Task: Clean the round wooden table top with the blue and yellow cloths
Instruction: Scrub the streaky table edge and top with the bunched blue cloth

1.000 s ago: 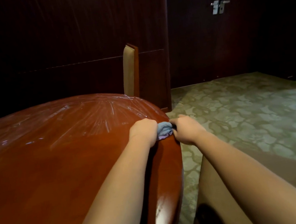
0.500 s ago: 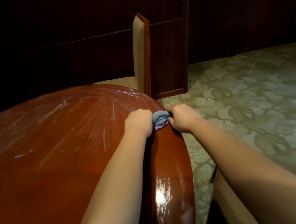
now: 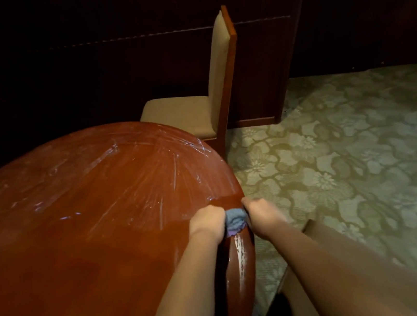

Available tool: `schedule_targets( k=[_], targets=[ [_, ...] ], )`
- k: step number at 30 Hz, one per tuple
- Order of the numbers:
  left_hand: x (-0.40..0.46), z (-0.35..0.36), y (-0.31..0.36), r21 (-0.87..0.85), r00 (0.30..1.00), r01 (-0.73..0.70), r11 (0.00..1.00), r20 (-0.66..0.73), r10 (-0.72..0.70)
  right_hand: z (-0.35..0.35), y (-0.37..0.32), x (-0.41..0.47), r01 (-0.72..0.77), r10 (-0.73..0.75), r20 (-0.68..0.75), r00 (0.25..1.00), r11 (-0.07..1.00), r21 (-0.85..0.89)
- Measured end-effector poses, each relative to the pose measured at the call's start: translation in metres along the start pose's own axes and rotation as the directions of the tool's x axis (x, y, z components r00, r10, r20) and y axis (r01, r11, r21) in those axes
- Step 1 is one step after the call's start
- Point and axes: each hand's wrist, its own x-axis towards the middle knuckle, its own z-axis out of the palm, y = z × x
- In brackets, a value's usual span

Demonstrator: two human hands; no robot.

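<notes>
The round wooden table top [image 3: 87,259] is glossy red-brown, and its far half is covered with wrinkled clear film. A bunched blue cloth [image 3: 235,220] lies at the table's right edge. My left hand [image 3: 206,222] grips the cloth from the left, on the table top. From the right, at the rim, my right hand [image 3: 261,215] grips the same cloth. No yellow cloth is in view.
A wooden chair [image 3: 220,85] with beige padding stands just behind the table's far right edge. Patterned green carpet [image 3: 353,162] covers the floor to the right. Dark wood panelling [image 3: 129,47] fills the back. A second chair's brown back [image 3: 314,231] shows near my right forearm.
My head has tilted down and the view has shifted, so the chair now shows in full. Both hands still grip the blue cloth, now slightly nearer along the right rim.
</notes>
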Motion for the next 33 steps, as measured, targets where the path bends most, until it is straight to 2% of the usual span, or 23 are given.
schedule_targets(
  k=[11, 14, 17, 21, 25, 33],
  targets=[
    [0.064, -0.018, -0.010, 0.012, 0.993, 0.048, 0.999, -0.106, -0.046, -0.011, 0.005, 0.078, 0.060, -0.065, -0.098, 0.993, 0.997, -0.052],
    [0.083, -0.025, -0.018, 0.013, 0.991, 0.051, 0.999, -0.124, -0.049, -0.017, 0.000, 0.099, 0.087, -0.102, -0.131, 0.986, 0.989, -0.116],
    [0.102, -0.031, -0.029, 0.050, 0.989, 0.038, 0.998, -0.143, -0.030, -0.019, -0.001, 0.119, 0.110, -0.139, -0.169, 0.976, 0.979, -0.170],
    [0.120, -0.037, -0.040, 0.097, 0.984, 0.020, 0.995, -0.181, -0.002, -0.016, 0.001, 0.138, 0.148, -0.178, -0.220, 0.959, 0.978, -0.146],
    [0.116, -0.030, -0.043, 0.102, 0.983, 0.006, 0.995, -0.181, 0.013, -0.015, 0.000, 0.132, 0.195, -0.228, -0.260, 0.938, 0.970, -0.147],
    [0.071, -0.006, -0.045, 0.093, 0.990, 0.010, 0.996, -0.143, 0.004, -0.005, -0.012, 0.085, 0.328, -0.385, -0.173, 0.907, 0.901, -0.284]
  ],
)
